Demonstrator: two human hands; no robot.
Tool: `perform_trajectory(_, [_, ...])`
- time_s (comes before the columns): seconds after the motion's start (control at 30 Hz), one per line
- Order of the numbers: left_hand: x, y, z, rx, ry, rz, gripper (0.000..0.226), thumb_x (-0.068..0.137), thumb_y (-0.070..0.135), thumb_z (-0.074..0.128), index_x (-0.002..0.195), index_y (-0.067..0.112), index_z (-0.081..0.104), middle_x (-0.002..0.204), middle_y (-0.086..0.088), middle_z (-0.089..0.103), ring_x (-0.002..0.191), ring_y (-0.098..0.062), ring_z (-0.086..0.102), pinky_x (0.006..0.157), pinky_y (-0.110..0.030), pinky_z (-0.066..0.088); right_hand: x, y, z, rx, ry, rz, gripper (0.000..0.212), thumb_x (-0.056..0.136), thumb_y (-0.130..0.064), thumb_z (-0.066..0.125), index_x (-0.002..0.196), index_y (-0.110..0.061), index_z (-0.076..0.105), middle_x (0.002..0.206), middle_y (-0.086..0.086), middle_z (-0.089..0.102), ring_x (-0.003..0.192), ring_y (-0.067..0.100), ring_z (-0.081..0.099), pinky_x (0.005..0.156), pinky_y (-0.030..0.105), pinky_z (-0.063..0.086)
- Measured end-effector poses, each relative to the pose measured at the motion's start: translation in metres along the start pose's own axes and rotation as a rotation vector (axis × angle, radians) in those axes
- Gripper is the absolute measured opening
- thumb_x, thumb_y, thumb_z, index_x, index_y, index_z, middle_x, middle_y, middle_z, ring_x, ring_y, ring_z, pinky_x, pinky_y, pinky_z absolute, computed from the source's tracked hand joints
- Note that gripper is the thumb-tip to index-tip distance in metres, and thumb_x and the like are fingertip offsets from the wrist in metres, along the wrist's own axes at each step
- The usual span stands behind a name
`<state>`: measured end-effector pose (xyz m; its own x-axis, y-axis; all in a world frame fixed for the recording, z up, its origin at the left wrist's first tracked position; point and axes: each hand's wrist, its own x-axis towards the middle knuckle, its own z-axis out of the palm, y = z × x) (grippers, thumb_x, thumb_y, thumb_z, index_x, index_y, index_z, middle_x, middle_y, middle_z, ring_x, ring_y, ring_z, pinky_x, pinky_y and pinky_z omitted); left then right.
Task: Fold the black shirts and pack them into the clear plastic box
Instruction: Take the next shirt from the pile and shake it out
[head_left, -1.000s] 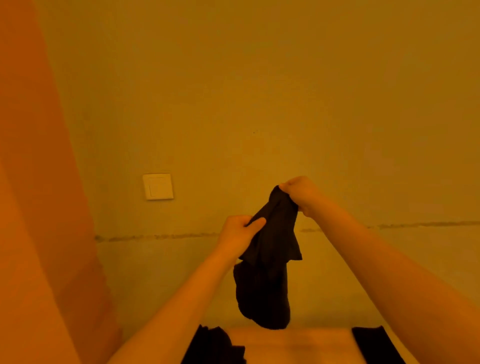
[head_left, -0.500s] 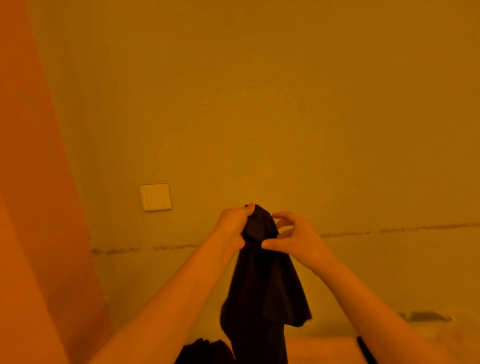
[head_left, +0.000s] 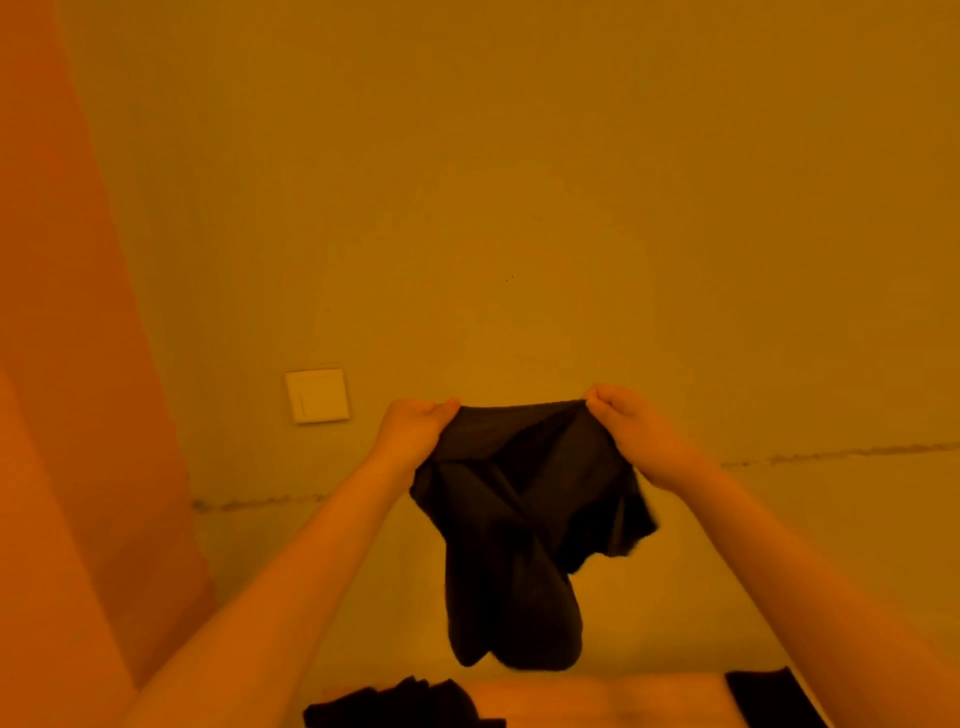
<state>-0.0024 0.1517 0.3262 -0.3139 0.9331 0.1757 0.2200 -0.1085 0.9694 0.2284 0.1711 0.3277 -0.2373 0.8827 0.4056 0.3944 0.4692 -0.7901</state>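
A plain wall is filling most of the view, lit in a strong orange cast, with a light switch plate mounted on it to the left. At the bottom edge a strip of the bench is showing.

In front of the wall, a person is holding a black shirt up in the air, well above the bench. The left hand is pinching one end of the shirt's top edge and the right hand is pinching the other end, both clenched on the cloth, so the edge is stretching taut between them while the rest is hanging down bunched and twisted.

To do this step well, the person is likely needing to shake the shirt until it is hanging flat, find matching points such as the shoulders, and lay it smooth on the bench before folding.

On the bench, a crumpled black garment is lying at the lower left and another dark piece at the lower right; in this dim light these are probably more shirts.

The clear plastic box is not appearing in view, so its contents cannot be told.
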Motion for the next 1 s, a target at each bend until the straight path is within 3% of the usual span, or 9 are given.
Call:
perform_trajectory(0.1, [-0.003, 0.001, -0.003, 0.544, -0.017, 0.136, 0.033, 0.089, 0.041, 0.055, 0.07, 0.015, 0.052, 0.069, -0.004, 0.048, 0.064, -0.015, 0.045, 0.058, -0.027, 0.032, 0.013, -0.013, -0.006, -0.102, -0.097, -0.036, 0.025, 0.1, -0.021, 0.038, 0.082, -0.008, 0.05, 0.079, 0.009, 0.044, 0.075, 0.016, 0.042, 0.067, 0.031, 0.03])
perform_trajectory(0.23, [-0.024, 0.007, 0.021, 0.274, -0.395, 0.176, 0.034, 0.088, 0.023, 0.063, 0.12, 0.015, 0.055, 0.099, 0.005, 0.058, 0.078, 0.001, 0.054, 0.064, -0.008, 0.043, 0.023, -0.034, -0.005, -0.138, -0.256, -0.034, 0.03, 0.098, -0.024, 0.044, 0.072, -0.011, 0.053, 0.068, 0.005, 0.045, 0.062, 0.01, 0.045, 0.061, 0.025, 0.036])
perform_trajectory(0.33, [-0.031, -0.003, 0.045, 0.282, -0.42, 0.225, 0.004, 0.084, 0.015, 0.067, 0.085, 0.017, 0.063, 0.068, 0.007, 0.055, 0.049, 0.007, 0.046, 0.051, -0.009, 0.035, 0.031, -0.042, -0.002, -0.178, -0.392, -0.013, 0.022, 0.091, -0.021, 0.058, 0.07, -0.019, 0.061, 0.064, 0.003, 0.05, 0.057, 0.011, 0.046, 0.057, 0.022, 0.036])
perform_trajectory(0.37, [-0.031, -0.006, 0.049, 0.23, -0.368, 0.224, 0.013, 0.086, 0.013, 0.064, 0.074, 0.016, 0.061, 0.062, 0.007, 0.051, 0.045, 0.005, 0.042, 0.05, -0.012, 0.032, 0.033, -0.043, -0.004, -0.155, -0.428, 0.01, 0.015, 0.088, -0.017, 0.062, 0.073, -0.019, 0.063, 0.065, 0.001, 0.055, 0.059, 0.01, 0.051, 0.06, 0.023, 0.04])
perform_trajectory(0.47, [-0.028, -0.013, 0.051, -0.062, -0.311, 0.135, 0.029, 0.093, 0.006, 0.051, 0.067, 0.017, 0.056, 0.057, 0.009, 0.052, 0.054, -0.001, 0.044, 0.059, -0.022, 0.033, 0.037, -0.044, -0.021, -0.235, -0.55, 0.098, 0.011, 0.08, -0.01, 0.07, 0.083, -0.019, 0.065, 0.076, -0.002, 0.066, 0.071, 0.01, 0.062, 0.069, 0.028, 0.051])
perform_trajectory(0.57, [-0.023, -0.01, 0.05, -0.071, -0.248, 0.146, 0.031, 0.095, 0.008, 0.047, 0.066, 0.018, 0.054, 0.063, 0.003, 0.049, 0.06, -0.008, 0.042, 0.057, -0.023, 0.031, 0.036, -0.046, -0.035, -0.469, -0.675, 0.217, 0.004, 0.083, -0.015, 0.068, 0.08, -0.017, 0.066, 0.077, -0.004, 0.067, 0.073, 0.011, 0.064, 0.065, 0.022, 0.051])
perform_trajectory(0.77, [-0.032, -0.004, 0.063, 0.106, 0.053, 0.293, 0.009, 0.089, 0.015, 0.059, 0.082, 0.015, 0.055, 0.077, 0.009, 0.055, 0.074, -0.009, 0.052, 0.062, -0.016, 0.036, 0.042, -0.038, -0.041, 0.075, -0.484, 0.402, 0.018, 0.094, -0.014, 0.051, 0.081, -0.007, 0.061, 0.063, -0.003, 0.068, 0.06, 0.007, 0.066, 0.055, 0.02, 0.052])
perform_trajectory(0.9, [-0.085, -0.025, 0.086, 0.064, -0.276, 0.17, 0.012, 0.084, 0.027, 0.065, 0.094, 0.027, 0.058, 0.087, 0.015, 0.061, 0.078, 0.001, 0.058, 0.067, -0.015, 0.047, 0.043, -0.042, -0.032, 0.356, -0.325, 0.529, 0.022, 0.095, -0.004, 0.047, 0.074, -0.001, 0.053, 0.054, 0.007, 0.065, 0.051, 0.014, 0.065, 0.045, 0.024, 0.053])
perform_trajectory(1.0, [-0.099, -0.05, 0.093, 0.155, -0.446, 0.058, 0.036, 0.082, 0.027, 0.069, 0.115, 0.03, 0.054, 0.104, 0.018, 0.058, 0.1, -0.008, 0.06, 0.08, -0.017, 0.049, 0.046, -0.044, -0.03, 0.405, -0.246, 0.584, 0.017, 0.095, -0.001, 0.045, 0.079, 0.0, 0.053, 0.078, 0.013, 0.06, 0.065, 0.019, 0.062, 0.048, 0.025, 0.054])
